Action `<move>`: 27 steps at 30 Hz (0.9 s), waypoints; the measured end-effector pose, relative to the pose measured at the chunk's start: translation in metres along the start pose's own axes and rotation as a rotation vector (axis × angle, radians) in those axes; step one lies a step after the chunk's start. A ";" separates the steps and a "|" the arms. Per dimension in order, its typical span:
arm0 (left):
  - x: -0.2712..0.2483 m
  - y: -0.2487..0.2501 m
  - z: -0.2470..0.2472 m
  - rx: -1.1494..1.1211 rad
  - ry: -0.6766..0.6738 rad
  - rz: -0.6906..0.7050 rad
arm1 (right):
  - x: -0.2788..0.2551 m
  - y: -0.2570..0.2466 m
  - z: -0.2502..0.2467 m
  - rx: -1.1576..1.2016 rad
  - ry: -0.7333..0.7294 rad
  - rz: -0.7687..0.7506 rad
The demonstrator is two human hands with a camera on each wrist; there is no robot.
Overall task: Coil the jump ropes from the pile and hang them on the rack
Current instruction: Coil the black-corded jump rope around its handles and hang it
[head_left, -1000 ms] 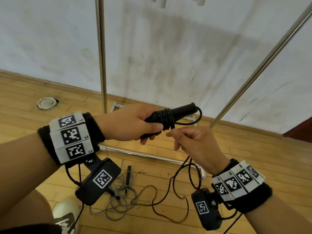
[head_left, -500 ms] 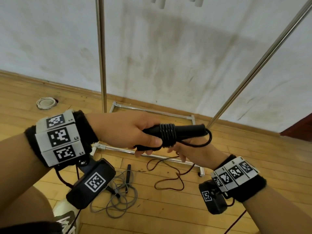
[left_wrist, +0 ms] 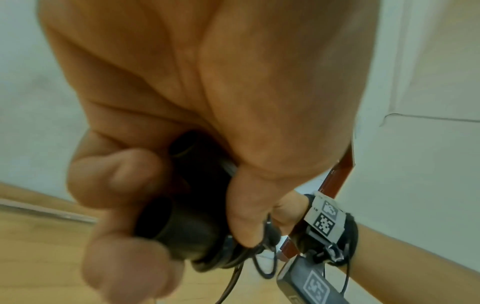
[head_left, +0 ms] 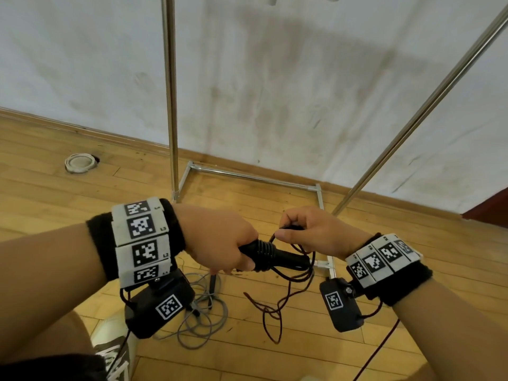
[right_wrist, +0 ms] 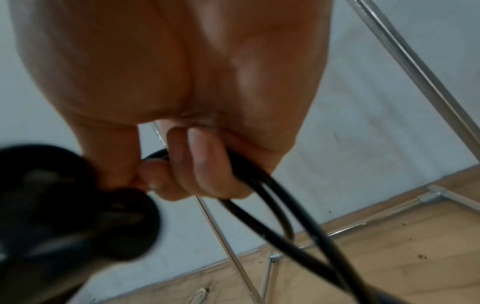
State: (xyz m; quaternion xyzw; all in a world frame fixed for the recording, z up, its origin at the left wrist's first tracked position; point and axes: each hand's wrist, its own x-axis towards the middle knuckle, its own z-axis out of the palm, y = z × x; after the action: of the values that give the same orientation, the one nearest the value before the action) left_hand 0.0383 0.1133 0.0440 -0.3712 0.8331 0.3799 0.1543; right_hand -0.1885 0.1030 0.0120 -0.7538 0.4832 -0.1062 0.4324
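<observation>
My left hand (head_left: 220,243) grips the black jump-rope handles (head_left: 277,257), held together and pointing right, with several turns of black cord wound round them. In the left wrist view the handle ends (left_wrist: 182,232) show between my curled fingers. My right hand (head_left: 305,229) pinches the black cord (head_left: 291,228) just above the handles; the right wrist view shows the cord (right_wrist: 270,205) running under its curled fingers. The loose tail of the cord (head_left: 275,306) hangs down and trails on the floor. A grey jump rope (head_left: 203,312) lies in a tangle on the floor below my left wrist.
The metal rack stands right ahead against the wall: a left upright (head_left: 170,92), a right upright (head_left: 412,119) and base bars (head_left: 247,176) on the wooden floor. A white ring (head_left: 79,162) lies at the far left. My shoe (head_left: 115,350) shows at bottom left.
Both hands have dropped lower and the handles now tilt down to the right. My right hand came from under the handles to above them, carrying the cord round. More cord is off the floor.
</observation>
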 end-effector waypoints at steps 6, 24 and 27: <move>0.014 -0.006 -0.004 0.173 0.127 -0.106 | 0.000 -0.012 0.003 0.107 0.112 0.009; 0.020 -0.014 -0.028 -0.223 0.578 0.053 | -0.005 -0.013 0.013 0.283 0.398 -0.073; 0.016 -0.012 -0.029 -0.267 0.561 0.110 | -0.007 -0.011 0.012 0.316 0.333 -0.074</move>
State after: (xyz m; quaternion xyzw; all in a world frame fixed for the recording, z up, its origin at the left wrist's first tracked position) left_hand 0.0371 0.0782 0.0485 -0.4330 0.8048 0.3762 -0.1525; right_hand -0.1782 0.1167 0.0153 -0.6662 0.4973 -0.3191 0.4551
